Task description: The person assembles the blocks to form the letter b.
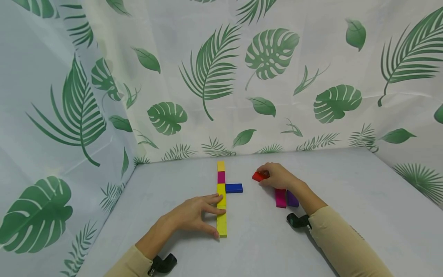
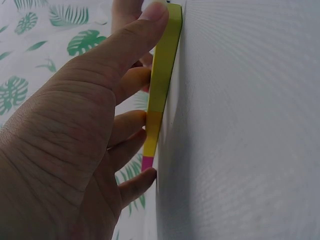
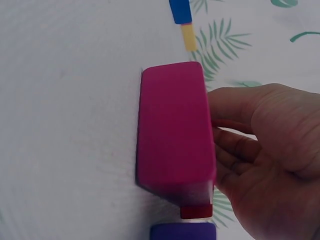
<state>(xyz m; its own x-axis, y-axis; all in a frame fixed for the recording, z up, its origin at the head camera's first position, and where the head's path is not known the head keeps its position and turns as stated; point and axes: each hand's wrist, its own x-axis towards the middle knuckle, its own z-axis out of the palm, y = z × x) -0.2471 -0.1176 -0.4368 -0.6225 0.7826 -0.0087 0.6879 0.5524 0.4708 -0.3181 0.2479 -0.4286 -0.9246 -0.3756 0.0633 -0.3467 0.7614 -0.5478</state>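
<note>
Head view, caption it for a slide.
Left hand touching a row of blocks, right hand holding a red block.

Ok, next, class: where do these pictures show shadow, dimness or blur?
Head view: bright, with a shadow along the right sleeve; left wrist view: dim, the left hand shaded, a soft shadow on the table beside the block row; right wrist view: dim, the table looking soft around the pink block.

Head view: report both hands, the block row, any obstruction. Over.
Left hand touching block row. Right hand pinching red block, apart from row. Blue block juts from row's right side, possibly in the way.
</note>
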